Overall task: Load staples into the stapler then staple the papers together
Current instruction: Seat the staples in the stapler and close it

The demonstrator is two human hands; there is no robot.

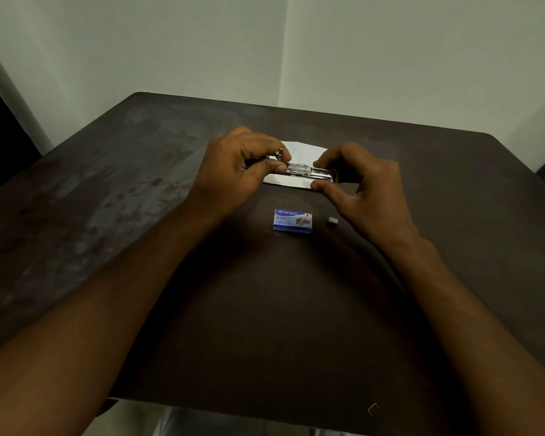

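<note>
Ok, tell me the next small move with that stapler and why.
Probably seat the staples and close the stapler. Both the left hand and right hand hold it above the papers, its metal channel exposed, and the staple box lies nearer the person, untouched.

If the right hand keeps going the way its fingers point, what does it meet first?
Probably the left hand: the right hand points leftward along the stapler both hands hold above the papers. Depth is unclear.
</note>
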